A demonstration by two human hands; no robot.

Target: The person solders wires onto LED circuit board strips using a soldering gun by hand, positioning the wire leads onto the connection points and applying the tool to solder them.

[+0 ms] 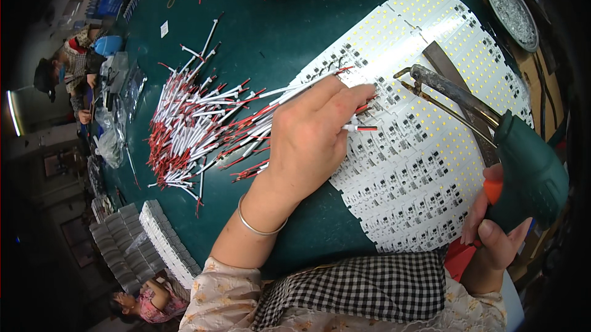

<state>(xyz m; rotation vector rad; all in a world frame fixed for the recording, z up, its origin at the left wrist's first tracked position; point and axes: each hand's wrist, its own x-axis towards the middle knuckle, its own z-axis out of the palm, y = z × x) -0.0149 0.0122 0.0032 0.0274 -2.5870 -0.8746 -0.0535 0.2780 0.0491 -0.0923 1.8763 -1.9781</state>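
Left grip [314, 141] pinches one red-white wire [360, 128] on board panel [425, 166]; right grip [492, 233] clasps one green soldering gun [529, 172].

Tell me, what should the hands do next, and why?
Probably bring the soldering gun tip down to the wire. The left hand holds that red-and-white wire against the white circuit boards, while the right hand keeps the gun's tip just above and beside it.

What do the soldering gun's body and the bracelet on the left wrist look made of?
The green soldering gun body looks like matte moulded plastic, with smooth rounded surfaces and a dull sheen. The thin silver bracelet looks like polished metal, judging by its bright highlights.
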